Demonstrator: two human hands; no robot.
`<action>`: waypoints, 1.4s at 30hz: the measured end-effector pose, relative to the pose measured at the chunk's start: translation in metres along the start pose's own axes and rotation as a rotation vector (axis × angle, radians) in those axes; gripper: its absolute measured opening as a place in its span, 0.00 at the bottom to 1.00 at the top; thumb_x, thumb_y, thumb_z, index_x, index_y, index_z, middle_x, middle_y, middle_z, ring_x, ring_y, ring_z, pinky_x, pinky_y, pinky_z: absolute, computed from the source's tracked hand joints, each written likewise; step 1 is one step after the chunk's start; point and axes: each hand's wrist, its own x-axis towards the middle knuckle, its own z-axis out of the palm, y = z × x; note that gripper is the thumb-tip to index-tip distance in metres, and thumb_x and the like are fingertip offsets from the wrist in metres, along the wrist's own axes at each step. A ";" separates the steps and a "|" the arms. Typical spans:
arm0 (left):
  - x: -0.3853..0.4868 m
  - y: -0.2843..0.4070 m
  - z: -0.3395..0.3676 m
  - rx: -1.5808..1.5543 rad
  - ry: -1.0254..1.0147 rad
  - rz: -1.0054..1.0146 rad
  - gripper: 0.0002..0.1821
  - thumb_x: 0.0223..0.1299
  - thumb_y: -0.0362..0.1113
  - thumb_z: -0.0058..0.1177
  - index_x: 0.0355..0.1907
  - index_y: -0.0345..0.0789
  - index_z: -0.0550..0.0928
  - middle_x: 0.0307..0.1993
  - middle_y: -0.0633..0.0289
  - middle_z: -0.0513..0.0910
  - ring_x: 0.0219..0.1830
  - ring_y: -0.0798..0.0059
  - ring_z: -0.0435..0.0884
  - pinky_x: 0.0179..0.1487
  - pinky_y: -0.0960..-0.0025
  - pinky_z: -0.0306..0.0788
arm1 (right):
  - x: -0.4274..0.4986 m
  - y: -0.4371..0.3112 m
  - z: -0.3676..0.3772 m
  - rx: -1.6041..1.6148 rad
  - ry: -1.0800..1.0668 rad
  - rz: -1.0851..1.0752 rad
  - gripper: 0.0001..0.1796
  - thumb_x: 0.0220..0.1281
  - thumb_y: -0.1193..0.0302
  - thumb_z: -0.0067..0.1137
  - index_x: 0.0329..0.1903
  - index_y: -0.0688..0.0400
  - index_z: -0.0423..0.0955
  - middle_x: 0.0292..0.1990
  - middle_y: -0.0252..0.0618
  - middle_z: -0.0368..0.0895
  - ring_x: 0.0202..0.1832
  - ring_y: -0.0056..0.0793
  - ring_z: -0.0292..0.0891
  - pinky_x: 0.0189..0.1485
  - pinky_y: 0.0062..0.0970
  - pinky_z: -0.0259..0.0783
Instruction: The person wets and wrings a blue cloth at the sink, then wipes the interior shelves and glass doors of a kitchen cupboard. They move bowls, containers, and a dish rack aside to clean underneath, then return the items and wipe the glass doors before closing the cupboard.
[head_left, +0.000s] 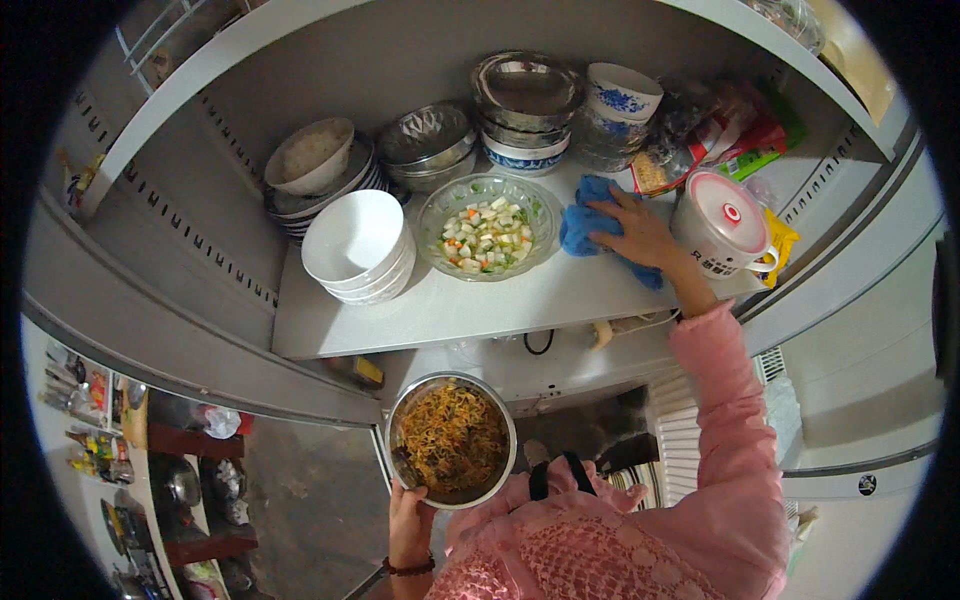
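My left hand grips the rim of a stainless steel bowl in front of my body. Shredded orange and dark cooked food lies in it. On the white cupboard shelf, my right hand presses on a crumpled blue cloth, its fingers bent over it. Left of the cloth stands a clear glass bowl of diced white food with green and orange bits. A white lidded mug with a pink-rimmed lid stands just right of that hand.
Stacked white bowls stand near the shelf's front left. Behind are dark plates topped by a bowl of rice, steel bowls, taller stacked bowls and blue-flowered bowls. Food packets lie at the back right. An upper shelf edge arches overhead.
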 end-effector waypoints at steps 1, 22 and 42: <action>-0.002 0.001 0.003 0.006 -0.001 -0.003 0.29 0.53 0.24 0.40 0.62 0.32 0.61 0.58 0.54 0.69 0.59 0.62 0.69 0.60 0.60 0.66 | 0.015 0.000 0.003 0.007 -0.023 0.035 0.34 0.51 0.45 0.55 0.60 0.46 0.67 0.64 0.54 0.59 0.64 0.51 0.58 0.66 0.42 0.55; 0.036 0.030 0.164 0.065 -0.450 0.074 0.28 0.56 0.27 0.41 0.63 0.34 0.62 0.60 0.55 0.67 0.62 0.62 0.66 0.62 0.58 0.64 | -0.084 -0.006 -0.022 0.114 0.203 -0.003 0.23 0.43 0.60 0.62 0.46 0.50 0.77 0.57 0.46 0.70 0.54 0.45 0.70 0.56 0.37 0.67; 0.137 -0.009 0.312 0.211 -0.461 0.111 0.19 0.58 0.28 0.43 0.52 0.32 0.60 0.50 0.47 0.69 0.42 0.48 0.79 0.53 0.56 0.75 | -0.172 -0.008 -0.019 -0.070 0.522 0.277 0.28 0.27 0.79 0.66 0.40 0.46 0.73 0.51 0.33 0.75 0.51 0.39 0.72 0.46 0.34 0.74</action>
